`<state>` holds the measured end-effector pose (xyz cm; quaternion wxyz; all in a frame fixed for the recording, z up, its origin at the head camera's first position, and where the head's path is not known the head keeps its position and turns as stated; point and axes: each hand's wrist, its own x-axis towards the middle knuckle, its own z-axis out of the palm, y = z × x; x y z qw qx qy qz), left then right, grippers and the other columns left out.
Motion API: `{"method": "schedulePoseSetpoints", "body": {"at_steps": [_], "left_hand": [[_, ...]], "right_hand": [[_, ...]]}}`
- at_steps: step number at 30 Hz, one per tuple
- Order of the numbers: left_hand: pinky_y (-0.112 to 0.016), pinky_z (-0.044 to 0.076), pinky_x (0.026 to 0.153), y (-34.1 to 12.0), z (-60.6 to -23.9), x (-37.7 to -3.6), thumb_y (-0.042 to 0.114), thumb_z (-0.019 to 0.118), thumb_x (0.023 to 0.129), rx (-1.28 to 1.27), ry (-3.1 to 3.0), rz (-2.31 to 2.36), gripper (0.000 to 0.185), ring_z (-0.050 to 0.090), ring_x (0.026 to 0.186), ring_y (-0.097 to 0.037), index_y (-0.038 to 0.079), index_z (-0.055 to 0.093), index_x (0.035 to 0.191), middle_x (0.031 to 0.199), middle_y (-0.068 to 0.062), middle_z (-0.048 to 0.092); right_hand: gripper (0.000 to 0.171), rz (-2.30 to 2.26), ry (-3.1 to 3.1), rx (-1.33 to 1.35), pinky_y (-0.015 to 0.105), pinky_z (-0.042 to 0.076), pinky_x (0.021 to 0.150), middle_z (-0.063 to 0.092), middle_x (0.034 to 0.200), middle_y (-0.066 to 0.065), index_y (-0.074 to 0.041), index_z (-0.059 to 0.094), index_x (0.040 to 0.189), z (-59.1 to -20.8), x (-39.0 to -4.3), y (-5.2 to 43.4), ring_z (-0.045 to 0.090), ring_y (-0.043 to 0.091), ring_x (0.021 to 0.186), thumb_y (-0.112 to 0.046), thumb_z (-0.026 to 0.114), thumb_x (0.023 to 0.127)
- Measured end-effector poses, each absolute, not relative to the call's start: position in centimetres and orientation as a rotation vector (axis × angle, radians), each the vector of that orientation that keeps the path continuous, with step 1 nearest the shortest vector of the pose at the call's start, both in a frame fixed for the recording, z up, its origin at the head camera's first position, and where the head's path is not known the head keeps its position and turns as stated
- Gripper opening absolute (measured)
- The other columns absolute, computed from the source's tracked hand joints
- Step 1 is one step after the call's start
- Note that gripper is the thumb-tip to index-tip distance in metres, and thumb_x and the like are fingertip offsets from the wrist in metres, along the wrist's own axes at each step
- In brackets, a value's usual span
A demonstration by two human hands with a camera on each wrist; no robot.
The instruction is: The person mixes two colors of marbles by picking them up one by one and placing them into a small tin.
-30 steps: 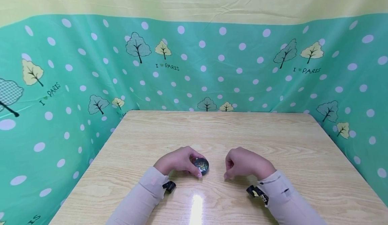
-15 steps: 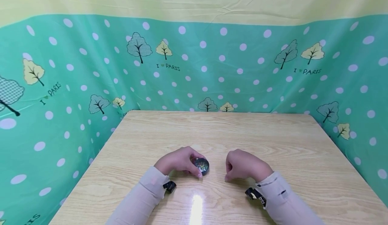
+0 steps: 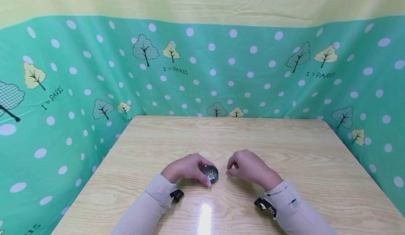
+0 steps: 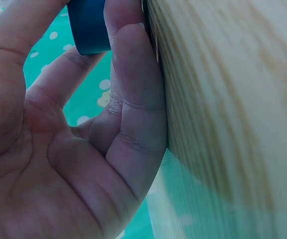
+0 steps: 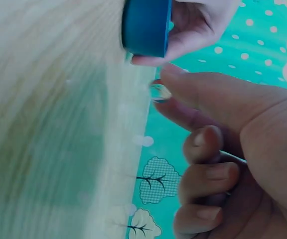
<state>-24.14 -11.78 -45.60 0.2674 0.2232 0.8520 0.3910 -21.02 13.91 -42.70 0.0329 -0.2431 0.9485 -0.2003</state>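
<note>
A light wooden table (image 3: 284, 147) carries a small round, seemingly blue tin (image 3: 211, 173).
</note>
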Motion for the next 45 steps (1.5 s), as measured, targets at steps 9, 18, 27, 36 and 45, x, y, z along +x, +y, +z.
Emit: {"method": "schedulePoseSetpoints", "body": {"at_steps": [9, 18, 27, 36, 45], "left_hand": [[-0.034, 0.058, 0.067, -11.9, -45.7, -24.2, 0.028, 0.097, 0.071, 0.635, 2.299, 1.047, 0.053, 0.066, 0.081, -0.016, 0.028, 0.078, 0.12, 0.1, 0.004, 0.074], [-0.033, 0.057, 0.064, -11.8, -45.5, -24.2, 0.026, 0.096, 0.072, 0.647, 2.287, 1.054, 0.051, 0.065, 0.075, -0.015, 0.032, 0.078, 0.119, 0.099, 0.003, 0.075], [-0.033, 0.057, 0.065, -11.8, -45.4, -24.1, 0.027, 0.097, 0.071, 0.633, 2.3, 1.039, 0.054, 0.065, 0.077, -0.016, 0.034, 0.077, 0.121, 0.099, 0.001, 0.073], [-0.032, 0.056, 0.064, -11.8, -45.4, -24.1, 0.03, 0.098, 0.07, 0.619, 2.316, 1.025, 0.058, 0.064, 0.074, -0.016, 0.034, 0.076, 0.124, 0.097, -0.001, 0.071], [-0.031, 0.056, 0.064, -11.7, -45.6, -24.2, 0.029, 0.097, 0.07, 0.637, 2.308, 1.027, 0.055, 0.064, 0.076, -0.015, 0.036, 0.077, 0.121, 0.098, -0.001, 0.073]], "right_hand": [[0.006, -0.74, 3.016, -0.874, 0.021, 0.038, 0.055, 0.053, 0.065, -0.014, -0.023, 0.083, 0.09, -43.7, -21.2, 13.0, 0.044, 0.003, 0.06, -0.028, 0.085, 0.087], [0.009, -0.877, 2.982, -0.962, 0.02, 0.039, 0.051, 0.056, 0.068, -0.018, -0.024, 0.084, 0.097, -44.0, -20.9, 12.4, 0.042, 0.001, 0.057, -0.023, 0.084, 0.088], [0.01, -0.892, 2.939, -1.002, 0.02, 0.043, 0.052, 0.056, 0.07, -0.018, -0.023, 0.085, 0.098, -43.9, -20.6, 12.1, 0.045, 0.0, 0.058, -0.021, 0.084, 0.088], [0.021, -0.883, 2.956, -0.995, 0.02, 0.04, 0.051, 0.055, 0.069, -0.017, -0.025, 0.084, 0.107, -43.8, -20.5, 12.0, 0.043, 0.0, 0.057, -0.02, 0.085, 0.087], [0.016, -0.873, 2.987, -0.984, 0.021, 0.042, 0.052, 0.058, 0.07, -0.017, -0.024, 0.084, 0.102, -43.8, -20.5, 12.2, 0.044, 0.001, 0.057, -0.016, 0.083, 0.089]]}}
